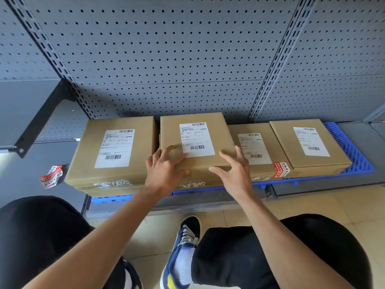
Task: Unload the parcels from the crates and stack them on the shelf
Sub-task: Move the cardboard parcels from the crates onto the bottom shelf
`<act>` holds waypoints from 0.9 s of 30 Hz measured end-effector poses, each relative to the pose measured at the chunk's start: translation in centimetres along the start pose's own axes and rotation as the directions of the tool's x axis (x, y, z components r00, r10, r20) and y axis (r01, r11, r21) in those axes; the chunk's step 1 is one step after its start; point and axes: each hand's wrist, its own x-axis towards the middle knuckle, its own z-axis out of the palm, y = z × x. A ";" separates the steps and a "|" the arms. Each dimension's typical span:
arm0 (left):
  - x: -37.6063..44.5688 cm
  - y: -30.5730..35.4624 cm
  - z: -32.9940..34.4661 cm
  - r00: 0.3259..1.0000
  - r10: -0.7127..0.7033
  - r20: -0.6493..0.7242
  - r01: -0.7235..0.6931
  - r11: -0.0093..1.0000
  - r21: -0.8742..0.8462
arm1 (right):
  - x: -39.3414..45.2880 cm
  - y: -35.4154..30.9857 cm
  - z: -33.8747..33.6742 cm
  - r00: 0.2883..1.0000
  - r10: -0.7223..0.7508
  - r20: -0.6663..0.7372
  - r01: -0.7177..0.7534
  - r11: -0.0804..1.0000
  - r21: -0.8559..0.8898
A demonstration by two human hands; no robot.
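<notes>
On the low shelf (pixel 354 178), against a grey perforated back panel (pixel 166 49), four brown cardboard parcels lie flat with white shipping labels facing up. Beneath them lies a blue plastic grid mat (pixel 350 147), exposed at the right end of the shelf and along its front edge. Far-left parcel (pixel 93 155) sits just beside the centre parcel (pixel 200 161), which rests on another box whose torn-tape front edge shows below it. Third parcel (pixel 260 170) lies lower, partly overlapped by the centre parcel on one side and by the far-right parcel (pixel 291 147) on the other; a red-and-white sticker (pixel 281 169) marks its front right corner. Left hand (pixel 164 165) rests on the near left corner of the centre parcel, fingers spread and nearly straight on its top face, thumb on the front face. Right hand (pixel 233 170) lies at the near right corner, fingers spread apart and lightly bent over the top; firm contact cannot be told. Crumpled red-and-white tape (pixel 51 176) lies on the grey surface to the left. Below, on the tiled floor (pixel 312 205), are the person's dark-trousered knees and a blue-and-white shoe (pixel 183 247).
</notes>
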 end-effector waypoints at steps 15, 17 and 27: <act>-0.3 -1.3 1.2 0.996 0.071 -0.052 -0.065 0.991 0.116 | 0.2 1.1 1.5 0.997 -0.043 0.059 0.045 0.998 -0.034; -0.4 -1.5 1.3 0.994 0.092 -0.063 -0.083 0.986 0.145 | 0.4 1.4 1.9 0.996 -0.066 0.064 0.071 0.995 -0.076; -0.5 -1.9 0.9 0.994 0.075 -0.077 -0.056 0.975 0.217 | 0.7 2.0 2.8 0.977 -0.206 0.058 0.213 0.963 -0.168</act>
